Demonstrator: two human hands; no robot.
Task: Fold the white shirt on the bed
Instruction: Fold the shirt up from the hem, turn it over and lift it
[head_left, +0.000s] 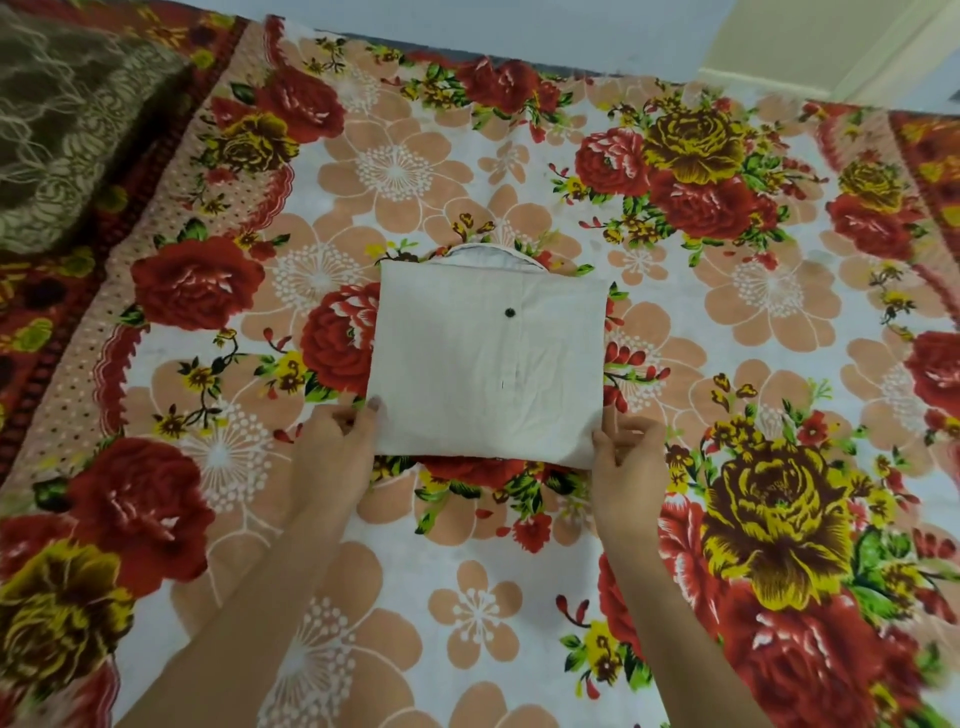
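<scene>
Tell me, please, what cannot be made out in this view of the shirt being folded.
1. Sleeves of the white shirt: head view, folded away under its top panel.
2. Parts of the fingers of the left hand and right hand: head view, hidden beneath the shirt's near corners.
3. Brown blanket: head view, cut off by the top-left edge.

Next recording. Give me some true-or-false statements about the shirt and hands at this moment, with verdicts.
1. The white shirt lies folded into a compact rectangle on the floral bedsheet. True.
2. Only one hand touches it. False: the left hand and the right hand each grip a near corner.
3. A dark button shows on its top face. True.
4. The neck opening faces the person. False: the collar lies at the far edge.
</scene>
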